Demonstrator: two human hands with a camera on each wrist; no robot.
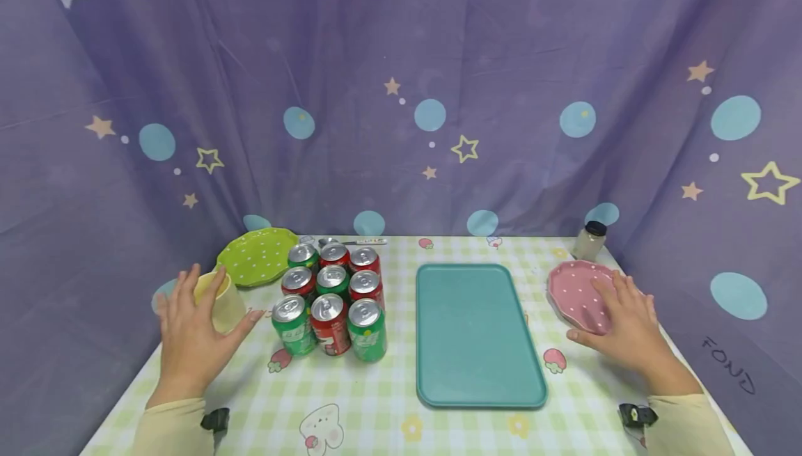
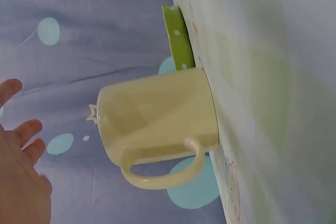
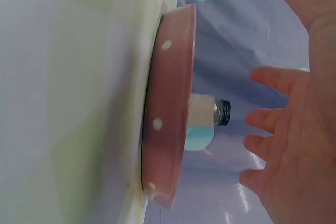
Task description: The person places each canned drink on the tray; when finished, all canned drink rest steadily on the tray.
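My left hand (image 1: 195, 337) is held near the pale yellow mug (image 1: 229, 308), fingers spread and holding nothing. A gap separates that hand from the upright mug in the left wrist view, where the mug's handle (image 2: 163, 179) shows. On the other side, my right hand (image 1: 629, 327) hovers by the pink plate with white dots (image 1: 578, 294), covering part of it in the head view. Its fingers are spread and apart from the plate's rim (image 3: 173, 108) in the right wrist view. The hand grips nothing.
Several red and green soda cans (image 1: 329, 324) stand in rows left of a teal tray (image 1: 479, 334). Behind are a green dotted plate (image 1: 255, 257) and a spoon (image 1: 363, 241). A black-lidded jar (image 1: 589, 243) stands behind the pink plate. Purple curtains (image 1: 376, 59) surround the table.
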